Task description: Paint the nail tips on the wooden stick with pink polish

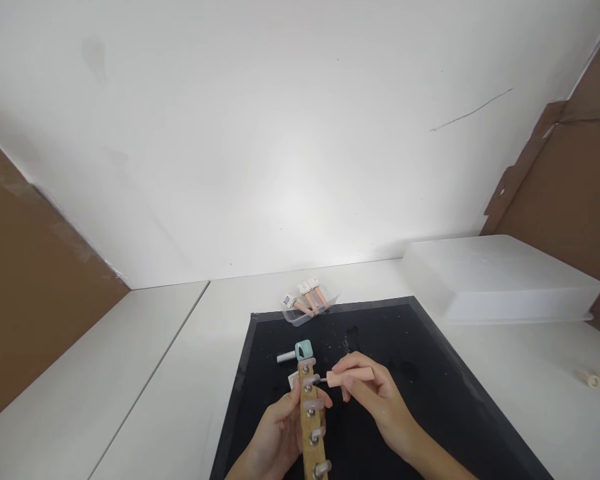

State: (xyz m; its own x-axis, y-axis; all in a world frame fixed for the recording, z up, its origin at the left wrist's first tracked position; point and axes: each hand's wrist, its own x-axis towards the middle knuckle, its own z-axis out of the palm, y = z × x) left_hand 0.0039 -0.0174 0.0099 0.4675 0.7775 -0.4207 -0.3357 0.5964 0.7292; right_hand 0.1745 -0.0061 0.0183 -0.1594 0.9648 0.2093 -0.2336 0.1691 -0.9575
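My left hand (283,427) is closed round a narrow wooden strip (307,457) that stands up towards me. Along the strip sit several pale false nail tips (312,405), each on a small metal mount. Between the fingers of my right hand (380,407) is the pink cap of a nail polish brush (350,377). Its thin brush end reaches left to a nail tip near the strip's far end. Just beyond the strip lies a teal nail polish bottle (304,350) with a white cap. A whitish object (293,380), partly hidden, shows behind my left thumb.
A clear plastic tray (296,320) with several pink-capped bottles stands at the black mat's (380,327) far edge. To the right is a large translucent bin (505,280). Small beige pieces (594,379) lie at far right. Brown cardboard panels (580,167) flank the white table.
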